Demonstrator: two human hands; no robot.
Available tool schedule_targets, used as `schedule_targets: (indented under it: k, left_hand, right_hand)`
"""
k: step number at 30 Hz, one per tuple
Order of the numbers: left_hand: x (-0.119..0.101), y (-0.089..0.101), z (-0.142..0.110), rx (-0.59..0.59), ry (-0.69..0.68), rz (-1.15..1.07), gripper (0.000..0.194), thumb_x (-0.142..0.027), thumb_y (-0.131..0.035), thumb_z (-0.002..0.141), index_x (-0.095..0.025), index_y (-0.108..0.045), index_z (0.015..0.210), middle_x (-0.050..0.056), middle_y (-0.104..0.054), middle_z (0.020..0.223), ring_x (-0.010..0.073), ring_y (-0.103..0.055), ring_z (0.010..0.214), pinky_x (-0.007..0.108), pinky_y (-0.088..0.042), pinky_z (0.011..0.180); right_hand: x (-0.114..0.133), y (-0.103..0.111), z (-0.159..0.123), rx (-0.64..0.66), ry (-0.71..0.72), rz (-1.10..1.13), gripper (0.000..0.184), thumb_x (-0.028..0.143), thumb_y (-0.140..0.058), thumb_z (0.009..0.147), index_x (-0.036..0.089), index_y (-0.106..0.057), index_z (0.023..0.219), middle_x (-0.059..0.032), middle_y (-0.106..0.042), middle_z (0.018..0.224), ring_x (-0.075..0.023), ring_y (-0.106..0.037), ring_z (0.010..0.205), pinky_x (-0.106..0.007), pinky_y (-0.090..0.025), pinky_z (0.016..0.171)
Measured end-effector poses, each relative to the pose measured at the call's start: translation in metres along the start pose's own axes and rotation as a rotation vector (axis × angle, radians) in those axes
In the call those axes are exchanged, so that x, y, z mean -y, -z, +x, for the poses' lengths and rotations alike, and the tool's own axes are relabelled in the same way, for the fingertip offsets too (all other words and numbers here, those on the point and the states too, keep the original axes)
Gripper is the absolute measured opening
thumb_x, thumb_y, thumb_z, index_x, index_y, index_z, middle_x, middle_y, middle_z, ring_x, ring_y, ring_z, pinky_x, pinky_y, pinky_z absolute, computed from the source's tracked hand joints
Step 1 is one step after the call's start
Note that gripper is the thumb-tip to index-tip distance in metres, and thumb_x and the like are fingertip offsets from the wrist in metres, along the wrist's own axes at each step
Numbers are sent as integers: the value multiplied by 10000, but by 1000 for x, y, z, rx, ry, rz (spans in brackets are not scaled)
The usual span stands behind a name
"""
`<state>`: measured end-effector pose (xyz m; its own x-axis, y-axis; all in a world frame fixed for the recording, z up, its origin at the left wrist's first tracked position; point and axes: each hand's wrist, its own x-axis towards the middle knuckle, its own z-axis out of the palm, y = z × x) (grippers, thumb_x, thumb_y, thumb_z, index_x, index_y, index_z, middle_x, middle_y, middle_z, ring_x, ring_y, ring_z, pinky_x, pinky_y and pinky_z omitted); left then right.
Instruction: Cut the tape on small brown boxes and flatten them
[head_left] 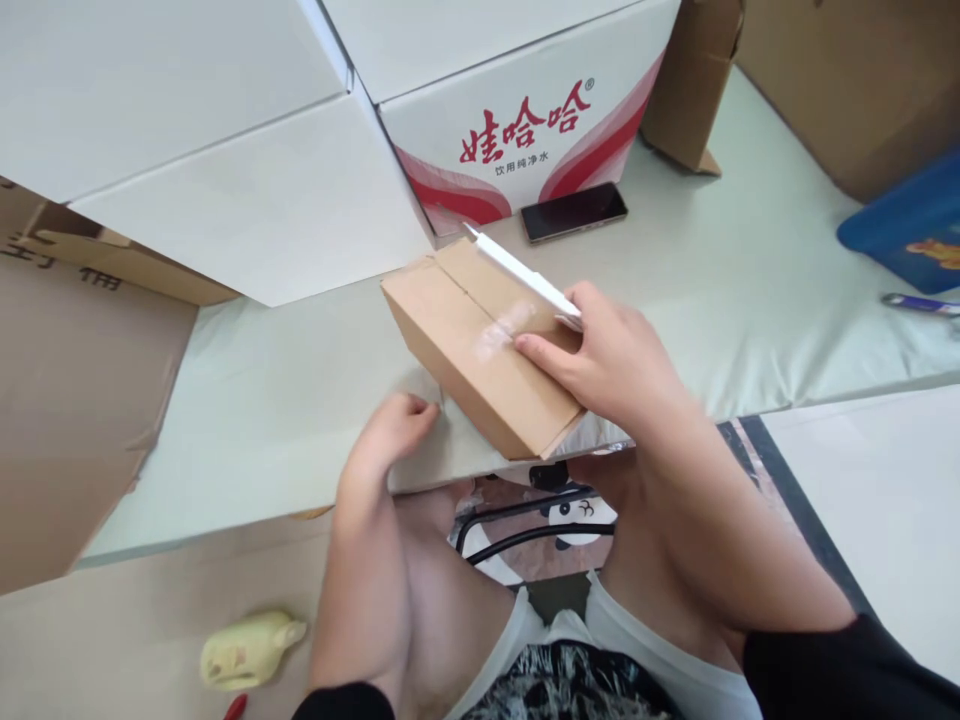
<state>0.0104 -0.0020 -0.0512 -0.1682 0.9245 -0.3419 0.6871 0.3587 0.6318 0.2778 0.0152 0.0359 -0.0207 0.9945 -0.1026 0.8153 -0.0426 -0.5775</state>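
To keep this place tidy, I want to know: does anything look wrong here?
A pale yellow bottle lies on its side on the floor at lower left, an odd spot for it. The tape on the small box looks wrinkled.

red 娃哈哈®, 饮用纯净水 on wht box

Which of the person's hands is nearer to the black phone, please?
Right. The right hand, holding a slim white tool, is on the near side of the phone; the left hand is farther off, by the table's front edge.
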Motion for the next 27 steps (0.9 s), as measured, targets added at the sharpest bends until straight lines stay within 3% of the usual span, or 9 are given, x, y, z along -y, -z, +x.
schedule_targets:
  k: [3, 5, 6, 8, 10, 16, 19, 22, 27]
  left_hand:
    - [-1, 14, -4, -400, -24, -56, 311, -436, -501, 873, -220, -543, 654, 13, -564, 581, 174, -543, 557, 290, -425, 545]
    - [-6, 10, -6, -793, -285, -234, 269, -466, -516, 872, -211, -600, 852, 61, -686, 857, 208, -667, 821, 322, -532, 732]
    - [-9, 5, -6, -869, -455, -311, 299, -492, -529, 872, -217, -616, 948, 83, -707, 1014, 235, -690, 998, 358, -556, 857]
    - [-13, -6, -6, -776, -714, -350, 345, -544, -559, 898, -244, -635, 1049, 93, -689, 1204, 274, -648, 1230, 444, -501, 1088]
    - [-16, -16, -5, -650, -827, -272, 350, -571, -563, 939, -259, -660, 1063, 84, -677, 1228, 287, -616, 1296, 508, -364, 1243]
    - [-14, -27, -1, -682, -805, -170, 450, -615, -459, 996, -245, -672, 1140, 101, -650, 1280, 298, -562, 1359, 542, -297, 1297]
    - [-12, -32, 1, -724, -828, -183, 438, -583, -428, 1017, -244, -665, 1162, 100, -644, 1307, 292, -549, 1382, 547, -238, 1324]
    - [-12, -38, 2, -764, -812, -196, 433, -571, -404, 1022, -249, -655, 1167, 98, -635, 1308, 286, -541, 1390, 538, -257, 1322]
    - [-13, -41, 3, -767, -848, -210, 409, -540, -397, 1034, -257, -655, 1176, 89, -631, 1308, 286, -546, 1384, 558, -248, 1327]
  right_hand:
    - [7, -12, -1, 48, 65, 21, 325, 527, -628, 884, 236, -548, 1007, -86, -727, 993, -272, -618, 845, -323, -318, 645]
    - [12, -20, -5, 74, 115, 18, 287, 485, -610, 894, 235, -563, 1026, -88, -733, 1060, -269, -620, 856, -324, -307, 639]
    - [14, -24, -6, 77, 136, 14, 267, 465, -602, 897, 235, -570, 1028, -88, -731, 1082, -268, -620, 860, -327, -304, 638]
    - [16, -31, -9, 52, 164, 14, 251, 446, -606, 888, 234, -580, 1018, -92, -721, 1097, -268, -616, 865, -334, -306, 639]
    - [14, -36, -10, -5, 189, 51, 260, 463, -626, 867, 234, -575, 979, -94, -711, 1060, -269, -608, 859, -340, -321, 640]
    - [5, -43, -9, -284, 305, 324, 203, 446, -539, 952, 259, -493, 886, -41, -649, 886, -212, -578, 792, -355, -404, 688]
    - [0, -42, -8, -337, 341, 510, 116, 387, -509, 1002, 272, -511, 1018, 15, -584, 796, -162, -521, 636, -338, -415, 627]
    - [-8, -39, -7, -451, 434, 688, 160, 363, -545, 1012, 299, -541, 1159, 9, -620, 923, -126, -482, 575, -325, -421, 573]
    - [-18, -30, -8, -517, 513, 903, 153, 456, -613, 1000, 306, -630, 974, 51, -521, 690, -113, -489, 498, -300, -408, 501]
